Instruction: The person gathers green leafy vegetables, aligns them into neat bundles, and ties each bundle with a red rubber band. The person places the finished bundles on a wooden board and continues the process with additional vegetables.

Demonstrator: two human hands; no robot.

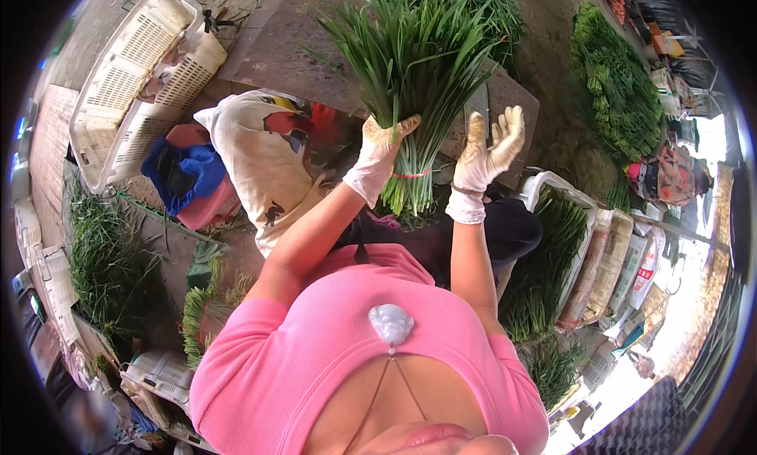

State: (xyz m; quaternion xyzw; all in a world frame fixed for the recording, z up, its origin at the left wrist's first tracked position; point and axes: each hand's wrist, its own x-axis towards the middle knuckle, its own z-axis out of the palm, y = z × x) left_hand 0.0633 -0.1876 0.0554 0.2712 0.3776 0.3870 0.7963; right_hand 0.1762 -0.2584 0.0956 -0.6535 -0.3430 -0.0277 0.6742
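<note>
My left hand [383, 150], in a pale glove with yellowed fingers, grips a bundle of garlic chives [414, 88] from its left side, thumb across the front. The leaves fan out away from me and the pale cut ends point towards my lap. A red band [412, 175] goes around the stalks near those ends. My right hand [491, 141], gloved alike, is raised to the right of the bundle with fingers apart and nothing in it. Around its wrist sits a brown band [467, 190]. Beyond the bundle lies a dark board [278, 35].
Loose green leaves [473, 11] are heaped at the board's far side. White plastic crates [136, 53] stand at left, near a pink stool [207, 209] with blue cloth. At right a white crate [576, 203] holds chives; a large pile of bundles [618, 88] lies farther off.
</note>
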